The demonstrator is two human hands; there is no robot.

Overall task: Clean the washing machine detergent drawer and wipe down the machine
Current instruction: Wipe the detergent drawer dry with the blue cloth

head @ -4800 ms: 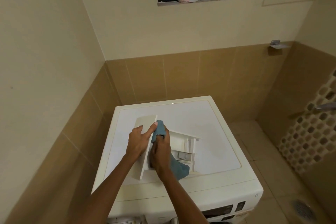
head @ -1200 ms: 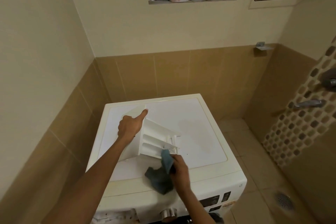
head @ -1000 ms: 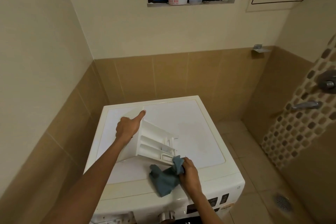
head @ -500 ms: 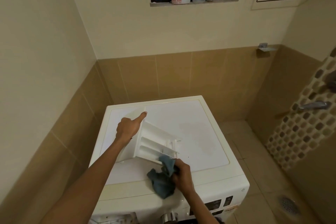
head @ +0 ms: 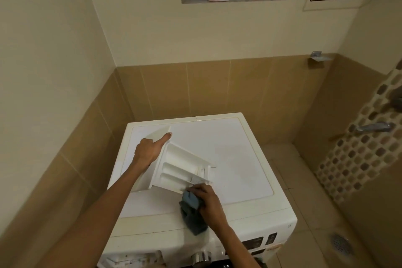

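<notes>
Detergent drawer, white moulded plastic with ribbed compartments, stood tilted on the smooth top of the washing machine. The left hand grasped its front panel, forefinger extended. The right hand clutched a crumpled blue cloth at the drawer's near corner, where seconds earlier the cloth had been inside the compartments.

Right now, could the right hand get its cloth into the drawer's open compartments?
Probably yes. The right hand, gripping the blue cloth, is at the near edge of the drawer. The left hand holds it tipped, with its compartments uncovered and nothing between.
</notes>
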